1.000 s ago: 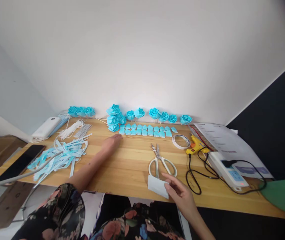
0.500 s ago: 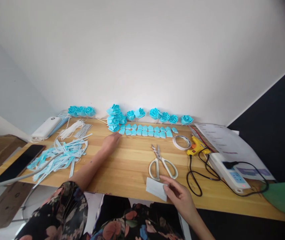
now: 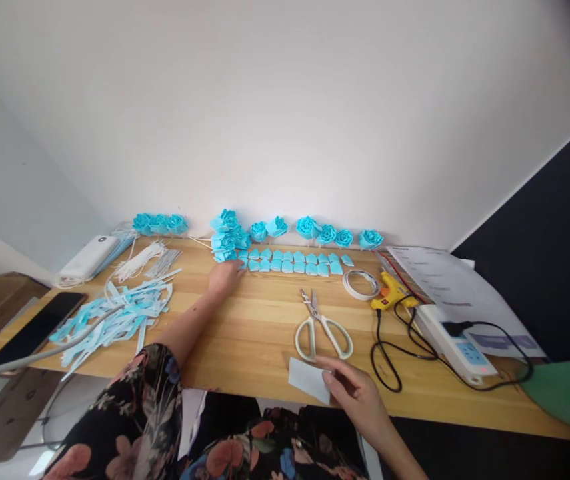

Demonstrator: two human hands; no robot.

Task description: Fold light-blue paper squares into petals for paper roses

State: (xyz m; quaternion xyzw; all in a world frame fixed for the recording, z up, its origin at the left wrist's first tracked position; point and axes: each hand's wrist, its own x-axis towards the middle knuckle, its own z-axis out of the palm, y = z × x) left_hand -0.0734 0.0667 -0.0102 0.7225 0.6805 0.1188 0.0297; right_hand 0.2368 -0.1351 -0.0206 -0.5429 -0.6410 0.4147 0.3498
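My left hand (image 3: 225, 278) reaches to the left end of two rows of small blue petal pieces (image 3: 299, 268). Its fingers are closed together on the end petal piece (image 3: 243, 265), which they partly cover. Near the table's front edge, my right hand (image 3: 357, 395) pinches a pale blue rectangular piece (image 3: 309, 380) between thumb and fingers; whether it is paper or fabric I cannot tell. White-handled scissors (image 3: 317, 323) lie just beyond that piece, blades partly apart and pointing away. Behind my left hand stands a stack of blue handmade flowers (image 3: 225, 237).
More blue flowers (image 3: 307, 227) line the wall. At right are a tape roll (image 3: 361, 285), a yellow glue gun (image 3: 392, 291), its black cord, a power strip (image 3: 457, 343) and a printed sheet (image 3: 445, 280). Blue strips (image 3: 115, 313), white cords (image 3: 139, 260) and a phone (image 3: 37, 328) lie left.
My left hand has moved slightly onto the end petal piece. My right hand keeps hold of the pale rectangle, which is tilted a little differently. The whole view has shifted slightly.
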